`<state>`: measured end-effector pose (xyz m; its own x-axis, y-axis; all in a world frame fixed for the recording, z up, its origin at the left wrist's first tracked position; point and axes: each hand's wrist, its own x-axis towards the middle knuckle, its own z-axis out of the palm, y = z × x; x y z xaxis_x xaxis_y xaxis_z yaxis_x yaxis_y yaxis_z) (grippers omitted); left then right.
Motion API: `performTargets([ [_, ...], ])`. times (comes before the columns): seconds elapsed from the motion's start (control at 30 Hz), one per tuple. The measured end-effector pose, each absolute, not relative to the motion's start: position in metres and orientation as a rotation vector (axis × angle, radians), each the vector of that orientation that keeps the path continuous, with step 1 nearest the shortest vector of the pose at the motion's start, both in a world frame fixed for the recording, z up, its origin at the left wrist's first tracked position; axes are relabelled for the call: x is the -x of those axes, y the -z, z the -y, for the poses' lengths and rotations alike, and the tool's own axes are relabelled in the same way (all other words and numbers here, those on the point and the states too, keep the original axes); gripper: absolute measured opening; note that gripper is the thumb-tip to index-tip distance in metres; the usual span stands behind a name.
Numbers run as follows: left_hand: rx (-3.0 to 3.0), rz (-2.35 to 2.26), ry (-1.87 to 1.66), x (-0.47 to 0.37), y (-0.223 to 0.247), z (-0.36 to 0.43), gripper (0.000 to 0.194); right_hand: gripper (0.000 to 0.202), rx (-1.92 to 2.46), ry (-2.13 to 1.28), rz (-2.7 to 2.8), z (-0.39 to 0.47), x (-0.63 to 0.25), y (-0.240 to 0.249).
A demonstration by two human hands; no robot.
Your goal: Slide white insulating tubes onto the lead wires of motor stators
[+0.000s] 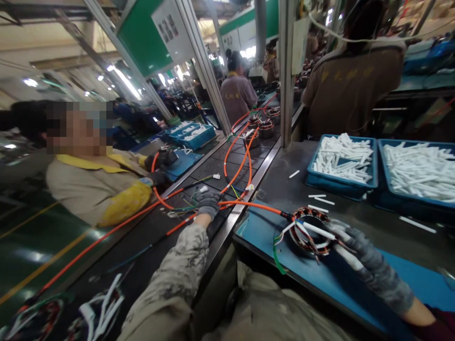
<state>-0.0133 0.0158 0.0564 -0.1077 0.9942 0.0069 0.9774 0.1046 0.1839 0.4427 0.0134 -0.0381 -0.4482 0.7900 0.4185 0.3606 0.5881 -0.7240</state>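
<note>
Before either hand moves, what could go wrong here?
The orange cable runs from the wound ring to the left hand; a tug there might drag the ring across the blue mat. Other orange cables loop close by, so it could snag. Loose white tubes near the ring might get knocked.

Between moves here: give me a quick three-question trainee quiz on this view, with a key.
1. Multiple choice: Which of the wearer's hands is at the wire-wound ring? a) the left hand b) the right hand
2. True or false: The two large blue bins at the picture's right hold white tubes.
3. Fill the gap: The thick cable running to that ring is coloured ____.

Key: 1 b; 2 true; 3 orange.
</note>
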Motion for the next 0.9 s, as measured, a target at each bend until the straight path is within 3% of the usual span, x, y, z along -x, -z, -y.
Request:
performTargets([
  [0.2, -2.119, -1.903, -0.439, -0.044, -0.083, -0.026, 0.047, 0.038, 0.992, -0.710, 1.977, -0.005, -0.455, 0.035],
  [0.3, -2.249, -1.265, -0.569, -0.115, -0.078, -0.040, 0.048, 0.039, 1.082, -0.869, 1.796, -0.012, -0.438, 0.019],
  [0.37, -2.363, -1.043, -0.418, -0.160, -0.070, -0.052, 0.043, 0.048, 1.192, -0.943, 1.665, -0.021, -0.428, 0.008],
  [0.5, -2.640, -1.069, -0.076, -0.207, -0.060, -0.062, 0.054, 0.058, 1.262, -1.139, 1.620, -0.040, -0.427, -0.011],
  [0.7, -2.806, -1.201, -0.073, -0.182, -0.073, -0.043, 0.040, 0.051, 1.185, -1.434, 1.759, -0.045, -0.427, -0.042],
  [0.9, -2.493, -0.941, 0.180, -0.171, -0.093, -0.051, 0.032, 0.057, 1.114, -1.669, 1.946, -0.044, -0.403, -0.064],
])
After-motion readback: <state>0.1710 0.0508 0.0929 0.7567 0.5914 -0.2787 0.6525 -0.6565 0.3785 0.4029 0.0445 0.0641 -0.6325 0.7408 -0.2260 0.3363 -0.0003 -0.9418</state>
